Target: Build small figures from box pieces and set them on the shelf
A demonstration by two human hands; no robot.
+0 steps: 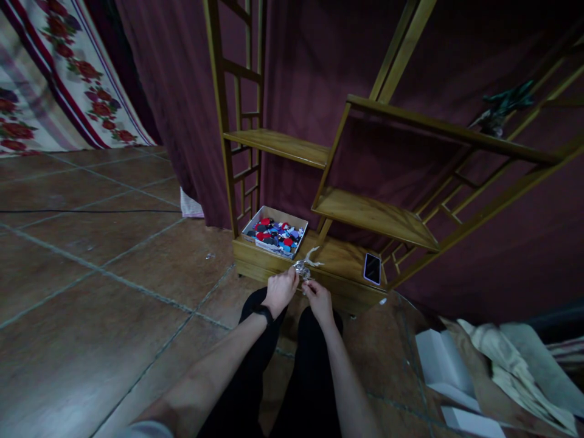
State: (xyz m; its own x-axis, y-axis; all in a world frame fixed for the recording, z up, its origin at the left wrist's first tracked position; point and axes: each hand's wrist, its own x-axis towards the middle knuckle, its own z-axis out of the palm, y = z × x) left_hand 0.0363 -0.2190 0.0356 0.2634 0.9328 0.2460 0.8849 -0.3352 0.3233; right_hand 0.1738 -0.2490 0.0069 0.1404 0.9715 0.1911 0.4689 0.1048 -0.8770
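Observation:
In the head view my left hand [280, 291] and my right hand [319, 299] are close together above my knees. Both have closed fingers on a small shiny, crinkled silvery piece [302, 269], which looks like foil or clear plastic; I cannot tell which. A pale, branching piece [314, 258] sticks out just beyond it, over the shelf's edge. Whether the two are joined is too small to see. Behind my left hand, an open white box [298, 216] of red, blue, black and white small pieces stands on the low wooden shelf [337, 252].
A phone [372, 268] lies toward the right end of the low shelf. Wooden uprights and higher boards [283, 147] rise in front of a dark red curtain [296, 73]. White boxes [444, 365] and cloth sit on the right. A dark cable [91, 211] crosses the tiled floor.

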